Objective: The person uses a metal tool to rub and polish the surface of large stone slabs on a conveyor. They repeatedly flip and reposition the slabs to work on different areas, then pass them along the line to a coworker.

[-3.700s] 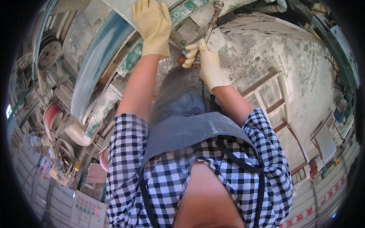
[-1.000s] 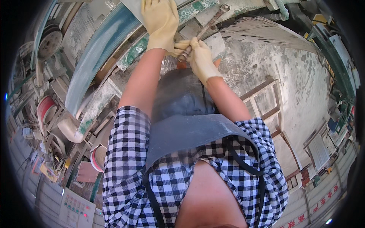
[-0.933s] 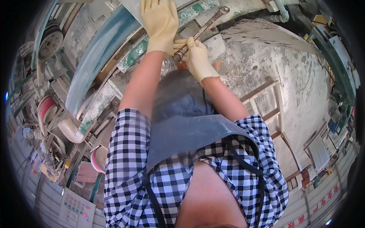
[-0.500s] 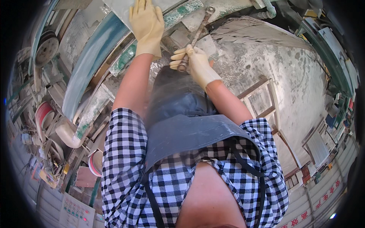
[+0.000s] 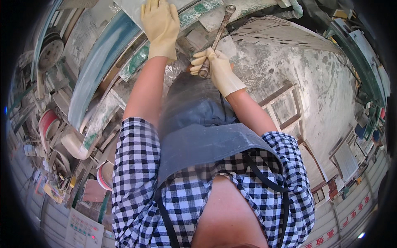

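Note:
My left hand [image 5: 161,31], in a cream rubber glove, lies flat with fingers stretched out on a pale grey flat surface [image 5: 131,9] at the top. Its fingertips reach the picture's upper edge. Lower and to the right, my right hand [image 5: 221,73], gloved the same way, has its fingers wrapped round a rusty wrench [image 5: 219,35]. The wrench slants up to the right, its ring end at the top and its other end sticking out below my fingers. A worn green-and-white machine edge [image 5: 202,9] runs just behind it.
A dark apron [image 5: 215,142] covers my front. Wooden frame pieces [image 5: 300,111] lie on the stained floor [image 5: 326,87] at right. Clutter, red-rimmed rolls [image 5: 50,124] and a pale curved machine part [image 5: 74,142] stand at left. A control panel [image 5: 84,229] is at lower left.
My right hand has shifted slightly to the right, carrying the wrench with it. My left hand has stayed almost in place.

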